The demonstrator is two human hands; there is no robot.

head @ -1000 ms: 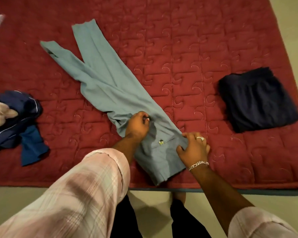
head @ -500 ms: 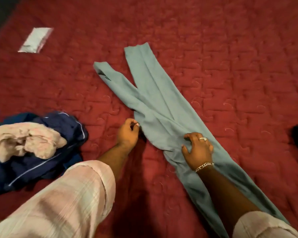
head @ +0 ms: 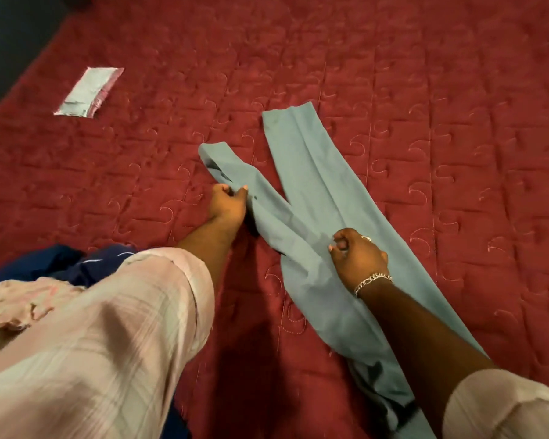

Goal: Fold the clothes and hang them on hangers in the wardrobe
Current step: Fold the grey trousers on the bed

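Grey-blue trousers [head: 311, 185] lie spread on the red quilted bed [head: 425, 122], legs pointing away and splayed apart. My left hand [head: 227, 202] pinches the edge of the left trouser leg near its lower part. My right hand [head: 357, 256], with a ring and a bracelet, grips the fabric where the two legs meet. The waist end is partly hidden under my right forearm at the bottom right.
A small pale folded packet [head: 89, 91] lies far left on the quilt. A dark blue garment [head: 76, 264] and a pinkish cloth [head: 16, 299] sit at the left, partly behind my sleeve. A dark strip [head: 10, 36] borders the bed's upper left corner.
Both hands moved up the trousers from the waist toward the legs. My left hand went from beside the crotch to the left leg's edge. The view shifted forward; the dark folded garment left the frame.
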